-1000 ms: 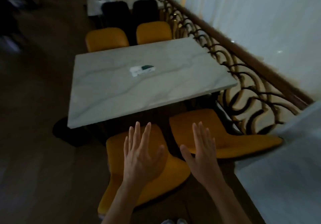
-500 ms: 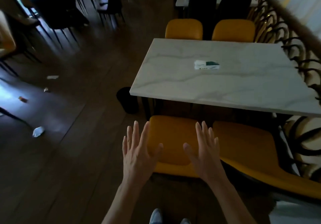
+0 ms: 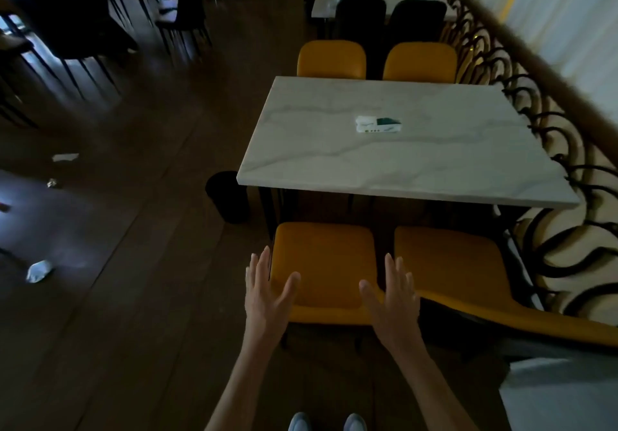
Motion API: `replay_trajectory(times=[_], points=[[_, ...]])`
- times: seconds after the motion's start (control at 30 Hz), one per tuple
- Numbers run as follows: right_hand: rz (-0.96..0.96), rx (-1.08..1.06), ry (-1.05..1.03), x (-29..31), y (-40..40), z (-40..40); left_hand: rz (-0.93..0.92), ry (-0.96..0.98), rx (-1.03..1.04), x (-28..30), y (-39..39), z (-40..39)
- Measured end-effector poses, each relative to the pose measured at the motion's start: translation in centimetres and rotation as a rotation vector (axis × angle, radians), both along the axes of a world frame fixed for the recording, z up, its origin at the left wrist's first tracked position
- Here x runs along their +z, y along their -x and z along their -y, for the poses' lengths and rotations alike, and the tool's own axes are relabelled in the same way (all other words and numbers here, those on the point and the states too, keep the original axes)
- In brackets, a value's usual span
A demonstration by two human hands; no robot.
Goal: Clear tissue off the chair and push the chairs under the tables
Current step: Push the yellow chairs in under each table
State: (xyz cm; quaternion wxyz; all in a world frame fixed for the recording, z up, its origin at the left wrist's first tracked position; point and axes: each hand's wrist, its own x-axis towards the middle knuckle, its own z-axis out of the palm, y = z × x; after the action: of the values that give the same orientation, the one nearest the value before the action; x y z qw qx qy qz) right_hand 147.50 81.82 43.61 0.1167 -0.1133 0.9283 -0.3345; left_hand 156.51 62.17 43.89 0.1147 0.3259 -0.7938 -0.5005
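Left hand (image 3: 267, 291) and right hand (image 3: 393, 293), fingers spread and holding nothing, raised over the back edge of a yellow chair (image 3: 322, 263) (contact unclear) just before the marble table (image 3: 384, 159); crumpled tissue (image 3: 39, 270) on floor.
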Motion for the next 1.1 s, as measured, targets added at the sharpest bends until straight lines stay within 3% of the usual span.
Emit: replay_trajectory(times=[0.17, 0.23, 0.4, 0.53, 0.67, 0.83, 1.1], points=[[0.097, -0.214, -0.249, -2.9, -0.7, -1.6, 0.193, -0.172, 0.172, -3.4, -1.2, -0.5], [0.130, -0.319, -0.237, -3.7, -1.1, -1.9, 0.222, -0.266, 0.252, -4.0, -1.3, -1.1], [0.569, -0.652, 0.355, -5.7, -1.5, -1.4, 0.216, -0.378, 0.388, -5.3, -1.0, -1.6], [0.748, -0.929, 0.692, -6.2, -0.8, -1.5, 0.196, -0.678, 0.550, -6.3, -0.7, -1.8], [1.012, -0.947, 0.894, -6.7, -0.9, -1.2, 0.152, -0.975, 0.628, -7.1, -0.7, -1.5], [1.001, -0.943, 1.023, -7.1, -1.0, -0.5, 0.054, -1.121, 0.628, -7.2, -0.3, -1.3], [0.961, -1.011, 1.085, -7.9, -0.8, -0.1, 0.039, -1.131, 0.617, -8.5, -0.1, -0.5]])
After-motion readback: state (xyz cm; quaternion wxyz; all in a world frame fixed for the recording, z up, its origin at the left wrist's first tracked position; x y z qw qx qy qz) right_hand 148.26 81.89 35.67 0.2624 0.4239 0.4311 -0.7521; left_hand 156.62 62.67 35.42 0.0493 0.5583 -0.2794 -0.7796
